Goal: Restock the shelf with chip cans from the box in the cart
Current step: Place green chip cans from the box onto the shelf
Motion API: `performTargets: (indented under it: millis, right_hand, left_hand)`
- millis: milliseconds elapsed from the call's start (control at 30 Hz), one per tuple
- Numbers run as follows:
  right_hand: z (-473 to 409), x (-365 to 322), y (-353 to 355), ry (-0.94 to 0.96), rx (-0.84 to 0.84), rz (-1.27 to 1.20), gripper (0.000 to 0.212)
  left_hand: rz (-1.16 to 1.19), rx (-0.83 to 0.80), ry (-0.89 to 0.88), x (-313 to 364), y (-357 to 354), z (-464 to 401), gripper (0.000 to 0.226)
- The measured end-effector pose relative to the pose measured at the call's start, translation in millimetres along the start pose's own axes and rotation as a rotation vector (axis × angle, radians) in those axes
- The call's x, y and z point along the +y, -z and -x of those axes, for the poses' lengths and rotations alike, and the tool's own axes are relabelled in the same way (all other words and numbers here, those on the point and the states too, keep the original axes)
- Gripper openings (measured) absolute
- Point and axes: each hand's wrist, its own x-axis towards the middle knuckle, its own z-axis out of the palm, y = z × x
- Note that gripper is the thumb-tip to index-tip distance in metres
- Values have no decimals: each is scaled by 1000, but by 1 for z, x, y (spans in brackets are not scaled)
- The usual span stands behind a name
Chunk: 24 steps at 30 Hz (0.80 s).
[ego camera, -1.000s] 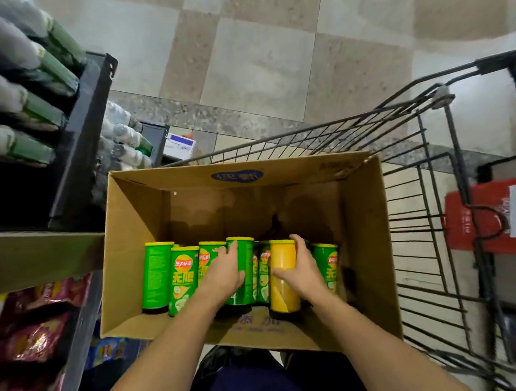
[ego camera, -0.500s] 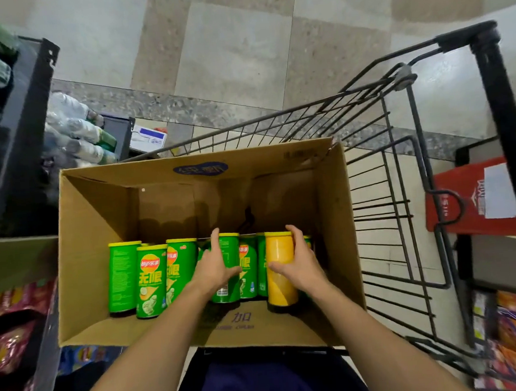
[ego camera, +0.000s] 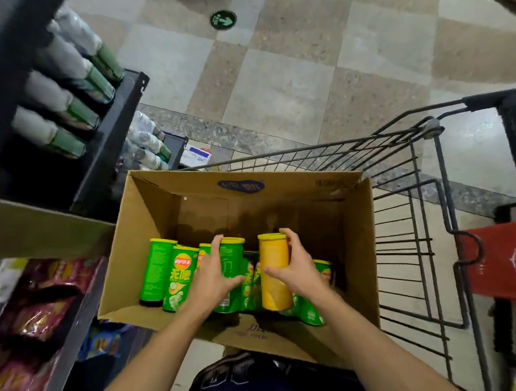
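Gripping a green chip can (ego camera: 231,272) inside the cardboard box (ego camera: 359,249), the left hand (ego camera: 213,276) has its fingers curled round it. Just right of it, the right hand (ego camera: 297,268) wraps thumb and fingers round a yellow chip can (ego camera: 274,282). More green cans (ego camera: 168,276) stand upright along the box's near wall. The box sits in the wire cart (ego camera: 420,246).

Green chip cans (ego camera: 177,277) + yellow can (ego camera: 274,273) upright, in open cardboard box (ego camera: 359,249), wire cart (ego camera: 427,215)
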Motion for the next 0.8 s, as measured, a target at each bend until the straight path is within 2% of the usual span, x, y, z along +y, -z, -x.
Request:
performTargets:
  millis: [233,400,600,800]
  right_hand:
    - [18,-92,-45,291,-147,37,90]
    - [68,-160,-105,529,-285,91,90]
    - [163,-196,-197,776,-458,161,88]
    - [279,-210,-309,946,-662,221,89]
  left_hand:
    - [91,372,8,-22,76,69,104]
    - [217,603,51,-68,127,150,97]
    - [243,823,162,-144,154,272,95]
    - [190,980,411,-234,164,413,108]
